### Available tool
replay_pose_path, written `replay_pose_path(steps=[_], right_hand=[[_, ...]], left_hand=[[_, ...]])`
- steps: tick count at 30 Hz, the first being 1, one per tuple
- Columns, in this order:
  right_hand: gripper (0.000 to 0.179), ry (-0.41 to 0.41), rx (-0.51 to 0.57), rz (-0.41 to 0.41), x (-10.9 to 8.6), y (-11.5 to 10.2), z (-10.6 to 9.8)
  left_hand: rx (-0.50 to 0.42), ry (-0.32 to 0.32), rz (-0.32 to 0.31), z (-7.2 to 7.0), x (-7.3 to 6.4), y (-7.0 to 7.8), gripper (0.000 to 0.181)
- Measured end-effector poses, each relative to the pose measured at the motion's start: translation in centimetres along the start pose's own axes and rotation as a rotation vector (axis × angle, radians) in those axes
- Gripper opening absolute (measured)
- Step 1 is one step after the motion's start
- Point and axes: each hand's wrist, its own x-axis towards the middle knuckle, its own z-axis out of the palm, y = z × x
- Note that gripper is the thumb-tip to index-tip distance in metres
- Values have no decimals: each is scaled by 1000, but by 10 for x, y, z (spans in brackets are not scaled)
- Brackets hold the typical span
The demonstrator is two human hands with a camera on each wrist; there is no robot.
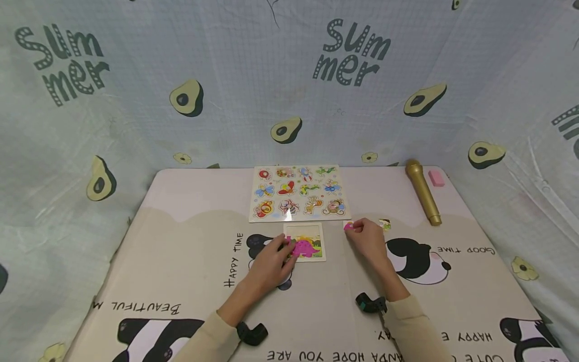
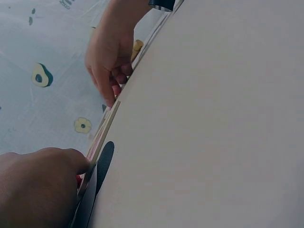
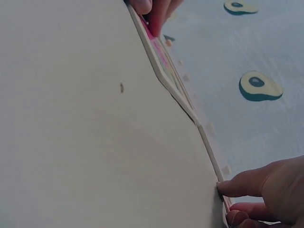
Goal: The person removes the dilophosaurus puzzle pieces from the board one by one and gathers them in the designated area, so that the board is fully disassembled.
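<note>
A small jigsaw puzzle tray with a pink dinosaur picture lies at the middle of the table; a bare strip shows along its top. My left hand holds the tray at its left side, its bent fingertips over the picture's left part. Those fingertips hide some of the picture. To the right of the tray, my right hand pinches a small puzzle piece with pink on it, close to the tabletop. Another puzzle piece lies just beyond the right hand.
Behind the tray lies a larger board with insect pictures. A gold cylinder, shaped like a microphone, and a pink block lie at the back right. Printed curtains surround the table's back and sides.
</note>
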Motion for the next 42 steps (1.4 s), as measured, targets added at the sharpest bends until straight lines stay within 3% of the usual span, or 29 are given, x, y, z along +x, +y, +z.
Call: replay_pose_path(steps=[27, 35, 42], right_hand=[[31, 38, 2, -14, 2, -1, 0], [36, 1, 16, -40, 0, -18, 5], [36, -32, 37, -125, -1, -36, 13]], left_hand=[[-2, -6, -23, 1, -1, 3, 38], [-12, 1, -12, 1, 0, 2, 38], [-5, 6, -7, 0, 0, 2, 37]])
